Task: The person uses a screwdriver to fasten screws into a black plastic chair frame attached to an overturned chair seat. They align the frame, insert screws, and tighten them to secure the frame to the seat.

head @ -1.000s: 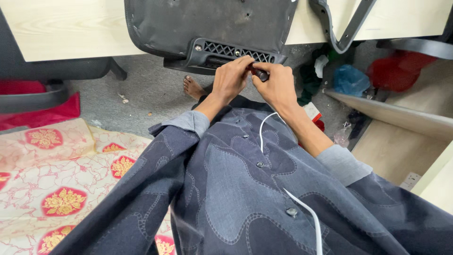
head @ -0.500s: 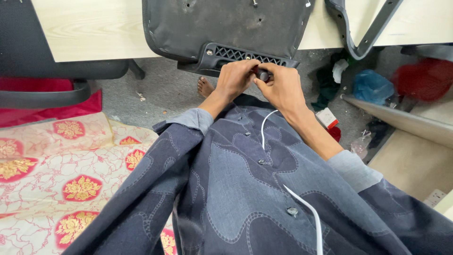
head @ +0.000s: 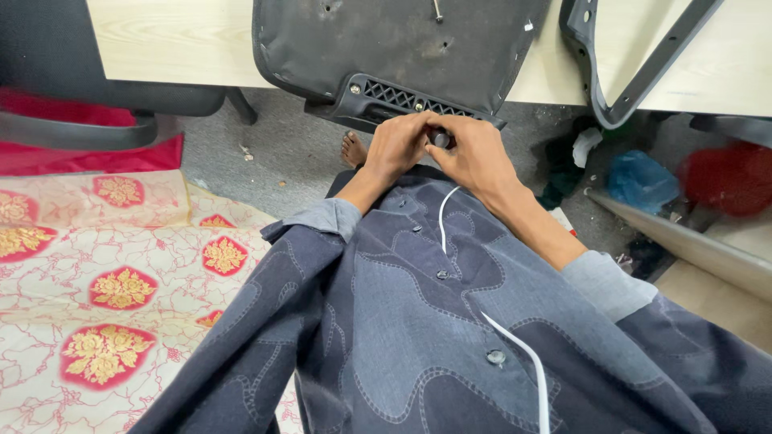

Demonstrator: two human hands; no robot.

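Both hands have drawn closer together, left hand (head: 400, 146) and right hand (head: 474, 153) now pinching a small dark part (head: 440, 139).

desk (head: 185, 48): we see a grey seat pad (head: 402, 40) and black frame (head: 635, 72) | floor (head: 281, 153): patterned mat (head: 104, 273), blue bag (head: 639, 181)

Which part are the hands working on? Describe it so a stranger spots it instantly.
Find the pale wooden tabletop along the top; a dark grey upturned chair seat lies on it. At its near edge, above the left hand and right hand, sits a black plastic bracket, unlike anything nearby with its lattice openings.
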